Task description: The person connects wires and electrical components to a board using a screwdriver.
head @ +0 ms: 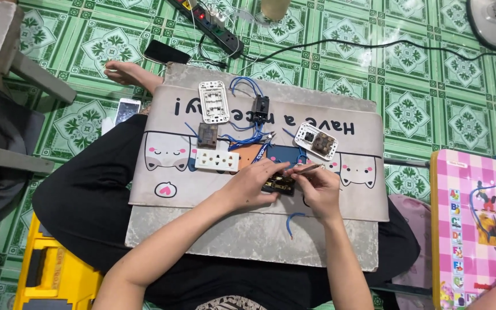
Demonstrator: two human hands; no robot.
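Left hand fingers curled, pinching a small dark switch module against the grey lap board. Right hand clenched around a thin tool, its tip just above the module, between both sets of fingertips. A short blue wire lies just below the right-hand fingers. Beyond the fingertips: white socket plate, white switch plate, round-cornered switch frame, a tangle of blue wires (all apart from the hands). Yellow toolbox well to the left.
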